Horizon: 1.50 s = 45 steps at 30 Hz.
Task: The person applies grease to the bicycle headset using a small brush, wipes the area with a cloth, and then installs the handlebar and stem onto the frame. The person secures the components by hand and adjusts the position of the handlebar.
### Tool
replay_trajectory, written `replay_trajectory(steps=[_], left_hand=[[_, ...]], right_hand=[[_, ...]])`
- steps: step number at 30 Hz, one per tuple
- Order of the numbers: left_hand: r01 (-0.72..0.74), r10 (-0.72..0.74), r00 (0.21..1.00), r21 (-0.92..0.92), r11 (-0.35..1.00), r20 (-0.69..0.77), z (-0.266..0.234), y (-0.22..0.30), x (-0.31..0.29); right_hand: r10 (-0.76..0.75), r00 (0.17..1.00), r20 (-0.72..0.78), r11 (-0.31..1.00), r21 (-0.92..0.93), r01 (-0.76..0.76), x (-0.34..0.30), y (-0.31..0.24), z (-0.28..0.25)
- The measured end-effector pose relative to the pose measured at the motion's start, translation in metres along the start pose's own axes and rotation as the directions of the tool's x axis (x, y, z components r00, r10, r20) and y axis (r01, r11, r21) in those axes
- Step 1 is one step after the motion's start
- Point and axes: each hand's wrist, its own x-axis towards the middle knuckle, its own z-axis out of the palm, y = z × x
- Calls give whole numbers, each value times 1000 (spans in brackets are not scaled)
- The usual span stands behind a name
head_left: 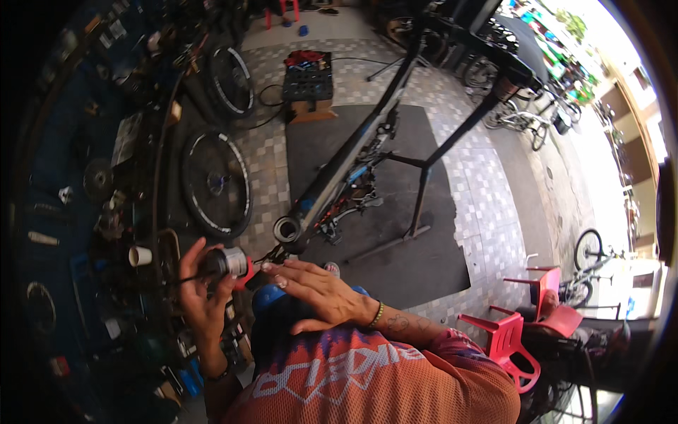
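My left hand (203, 293) is curled around a small round tub (232, 261) with a pale label and a red end. The tub lies tilted on its side between my thumb and fingers. Close by on its right, my right hand (319, 293) is palm down with fingers stretched out; its fingertips come near the red end, and whether they touch it I cannot tell. Just beyond both hands is the open head tube (287, 228) of a dark bicycle frame (346, 152), which slopes away from me.
A repair stand (424, 169) rises over a dark mat (381, 261). Two wheels (217, 184) lean at the left by a cluttered bench with a white cup (140, 256). Ahead sits a tool case (308, 81); red plastic chairs (498, 339) stand at right.
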Motion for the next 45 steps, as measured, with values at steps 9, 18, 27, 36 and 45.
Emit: replay_trajectory(steps=[9, 18, 27, 36, 45], left_hand=[[-26, 124, 972, 436, 900, -198, -184, -18, 81], [61, 95, 988, 882, 467, -119, -394, -196, 250], [84, -194, 981, 908, 410, -4, -420, -266, 306], [286, -145, 956, 917, 278, -254, -511, -195, 335], [203, -88, 951, 811, -548, -297, -648, -218, 266]], right_hand=[[97, 655, -749, 830, -303, -469, 10, 13, -27], [-30, 341, -940, 376, -326, -867, 109, 7, -34], [101, 625, -774, 523, -493, -695, 148, -2, 82], [41, 543, -839, 172, -529, -831, 145, -20, 90], [112, 526, -843, 234, -492, -838, 168, 3, 104]])
